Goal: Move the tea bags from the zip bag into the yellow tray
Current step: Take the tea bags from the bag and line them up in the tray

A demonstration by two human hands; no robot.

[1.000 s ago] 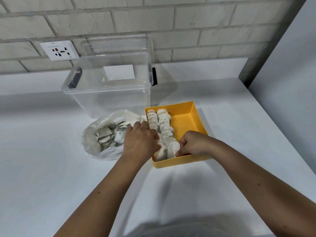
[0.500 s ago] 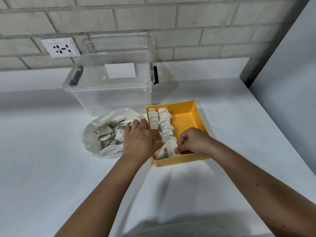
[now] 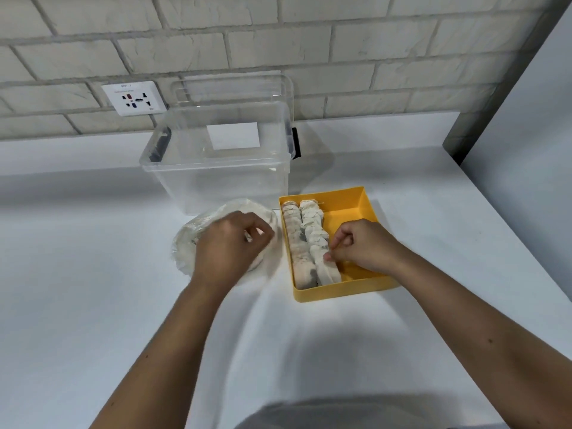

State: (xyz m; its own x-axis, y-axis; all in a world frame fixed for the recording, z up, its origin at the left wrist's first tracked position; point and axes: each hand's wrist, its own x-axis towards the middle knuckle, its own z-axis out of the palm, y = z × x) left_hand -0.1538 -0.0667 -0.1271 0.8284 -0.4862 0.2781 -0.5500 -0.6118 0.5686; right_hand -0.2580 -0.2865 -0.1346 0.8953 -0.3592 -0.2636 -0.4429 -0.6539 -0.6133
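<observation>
The yellow tray (image 3: 343,293) sits on the white counter and holds two rows of pale tea bags (image 3: 297,243) along its left side; its right half is bare. My right hand (image 3: 363,246) is inside the tray, thumb and forefinger pinched on a tea bag (image 3: 322,258) in the right-hand row. The clear zip bag (image 3: 185,250) lies just left of the tray. My left hand (image 3: 229,247) hovers over its opening with fingers curled, hiding most of the bags inside. Whether it holds one is unclear.
A clear plastic storage box (image 3: 216,181) with its lid propped behind stands right behind the zip bag and tray. A wall socket (image 3: 133,98) is on the brick wall. A grey panel (image 3: 532,144) bounds the counter on the right.
My left hand has left the tray's left edge and moved left over the zip bag. My right hand has shifted slightly farther up the right-hand row of tea bags.
</observation>
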